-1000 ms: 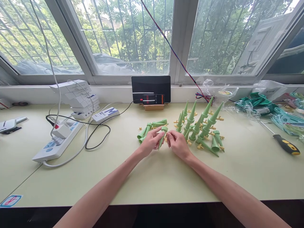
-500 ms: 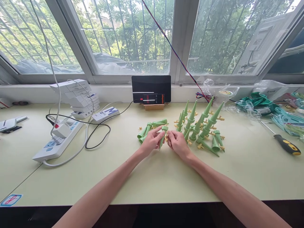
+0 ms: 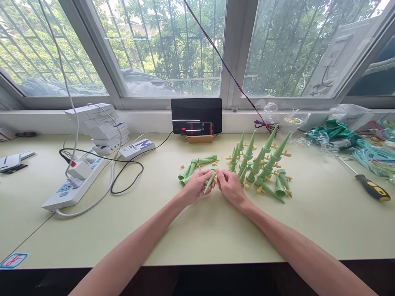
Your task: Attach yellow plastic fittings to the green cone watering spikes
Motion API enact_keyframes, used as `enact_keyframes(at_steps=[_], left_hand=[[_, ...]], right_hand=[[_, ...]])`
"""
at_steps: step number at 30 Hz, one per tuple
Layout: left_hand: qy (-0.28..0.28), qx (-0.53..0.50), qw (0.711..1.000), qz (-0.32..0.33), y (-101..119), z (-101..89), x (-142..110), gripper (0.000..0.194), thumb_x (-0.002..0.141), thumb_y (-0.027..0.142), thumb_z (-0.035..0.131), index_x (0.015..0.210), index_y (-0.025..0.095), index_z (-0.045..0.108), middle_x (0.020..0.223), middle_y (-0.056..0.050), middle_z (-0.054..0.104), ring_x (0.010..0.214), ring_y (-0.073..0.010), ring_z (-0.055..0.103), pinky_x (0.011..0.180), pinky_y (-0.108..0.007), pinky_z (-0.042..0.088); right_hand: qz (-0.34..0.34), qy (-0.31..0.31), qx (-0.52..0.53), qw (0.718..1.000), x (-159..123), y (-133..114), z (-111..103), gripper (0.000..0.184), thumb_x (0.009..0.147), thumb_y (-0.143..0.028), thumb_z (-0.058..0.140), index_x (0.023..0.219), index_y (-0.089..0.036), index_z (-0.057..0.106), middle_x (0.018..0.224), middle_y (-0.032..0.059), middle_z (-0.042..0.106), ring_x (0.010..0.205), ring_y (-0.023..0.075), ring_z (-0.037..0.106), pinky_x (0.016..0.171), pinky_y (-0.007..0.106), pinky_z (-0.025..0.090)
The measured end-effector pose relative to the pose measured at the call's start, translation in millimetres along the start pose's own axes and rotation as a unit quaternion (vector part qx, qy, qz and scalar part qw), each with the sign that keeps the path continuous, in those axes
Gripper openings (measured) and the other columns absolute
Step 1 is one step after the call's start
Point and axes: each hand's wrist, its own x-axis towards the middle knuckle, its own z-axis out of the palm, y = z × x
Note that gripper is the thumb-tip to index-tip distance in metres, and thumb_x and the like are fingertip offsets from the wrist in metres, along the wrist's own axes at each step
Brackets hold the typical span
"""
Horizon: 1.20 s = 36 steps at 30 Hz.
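A green plastic watering spike (image 3: 210, 181) is gripped in my left hand (image 3: 195, 186), with its tip slanting down to the left. My right hand (image 3: 230, 184) is closed at the spike's capped upper end. A bit of a yellow valve (image 3: 216, 179) shows between the hands; the fingertips hide how it sits. Just behind my left hand lie several loose green spikes (image 3: 192, 166) with small yellow valves (image 3: 182, 167) around them. Beside my right hand stands a cluster of green spikes fitted with yellow valves (image 3: 268, 164), mostly tip up, with a few lying down.
A phone (image 3: 200, 128) leans on a dark tablet (image 3: 196, 111) at the back. On the left are a power strip (image 3: 77, 181), cables and stacked white boxes (image 3: 101, 123). A screwdriver (image 3: 372, 187) and plastic bags (image 3: 336, 135) lie on the right of the table (image 3: 247, 238).
The held spike has tilted, its tip swinging left. My right fingers have shifted slightly left, onto its capped end. The other spikes have stayed put.
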Motion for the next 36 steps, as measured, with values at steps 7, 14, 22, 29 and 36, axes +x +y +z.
enact_keyframes(at_steps=[7, 14, 22, 29, 36], left_hand=[[-0.015, -0.016, 1.0, -0.011, -3.1, -1.7, 1.7, 0.035, 0.088, 0.046, 0.059, 0.075, 0.014, 0.056, 0.06, 0.0, 0.055, 0.035, -0.0013, 0.035, 0.037, -0.019, 0.02], [0.01, 0.01, 1.0, -0.007, -4.4, 1.0, 1.4, 0.034, 0.088, 0.05, 0.059, 0.085, 0.016, 0.056, 0.062, 0.001, 0.056, 0.039, -0.0035, 0.04, 0.037, -0.018, 0.019], [0.023, 0.03, 0.999, 0.017, -3.4, 4.9, 0.0, 0.039, 0.084, 0.054, 0.061, 0.091, 0.016, 0.056, 0.061, 0.002, 0.057, 0.037, -0.0048, 0.042, 0.035, -0.019, 0.016], [0.029, 0.017, 0.999, 0.014, -5.1, 5.3, 0.8, 0.04, 0.083, 0.054, 0.064, 0.096, 0.017, 0.058, 0.061, 0.002, 0.058, 0.037, -0.0054, 0.043, 0.036, -0.019, 0.016], [-0.01, -0.024, 1.0, 0.016, -3.5, 2.7, 0.8, 0.035, 0.087, 0.048, 0.061, 0.08, 0.014, 0.057, 0.065, 0.001, 0.055, 0.04, -0.0032, 0.041, 0.04, -0.019, 0.023]], right_hand=[[-0.03, 0.014, -0.043, 0.999, -0.1, -2.8, -0.8, 0.049, 0.095, -0.048, 0.045, 0.055, -0.02, 0.04, 0.048, -0.0043, 0.037, 0.047, 0.0101, 0.033, 0.048, 0.025, 0.026], [-0.063, 0.041, -0.107, 0.991, 0.0, -2.9, 0.1, 0.051, 0.097, -0.042, 0.04, 0.051, -0.02, 0.04, 0.045, -0.0036, 0.039, 0.046, 0.0102, 0.032, 0.049, 0.026, 0.026], [-0.078, 0.055, -0.115, 0.989, 0.0, -3.5, 0.0, 0.053, 0.098, -0.039, 0.039, 0.048, -0.02, 0.041, 0.043, -0.0039, 0.039, 0.044, 0.01, 0.032, 0.049, 0.026, 0.028], [-0.065, 0.043, -0.108, 0.991, -1.0, -6.6, -0.5, 0.054, 0.098, -0.04, 0.04, 0.049, -0.019, 0.05, 0.045, -0.0019, 0.049, 0.045, 0.0108, 0.037, 0.051, 0.026, 0.031], [-0.072, 0.006, -0.031, 0.997, -2.0, -8.2, 0.1, 0.049, 0.098, -0.046, 0.042, 0.059, -0.019, 0.053, 0.058, 0.0012, 0.06, 0.052, 0.0121, 0.05, 0.055, 0.024, 0.037]])
